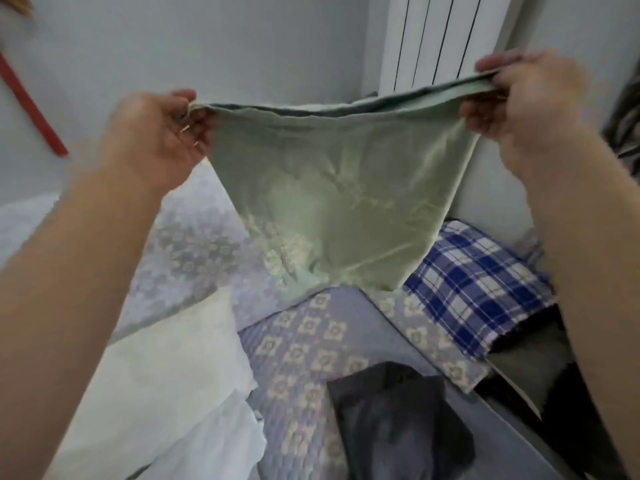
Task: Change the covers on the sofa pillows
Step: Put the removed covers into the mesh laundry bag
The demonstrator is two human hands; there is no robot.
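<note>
White pillow (pixel 166 368) bare on sofa | left hand (pixel 156 136), right hand (pixel 526 98) fingers pinching green cover (pixel 339 202) top corners, held aloft | cover empty; stuffing judged not started

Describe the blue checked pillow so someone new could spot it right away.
Start at the white radiator on the far wall. Below it, right of the hanging green cover, lies the blue checked pillow. It alone has bold blue-and-white plaid; the bedding around it is pale and floral.
</note>
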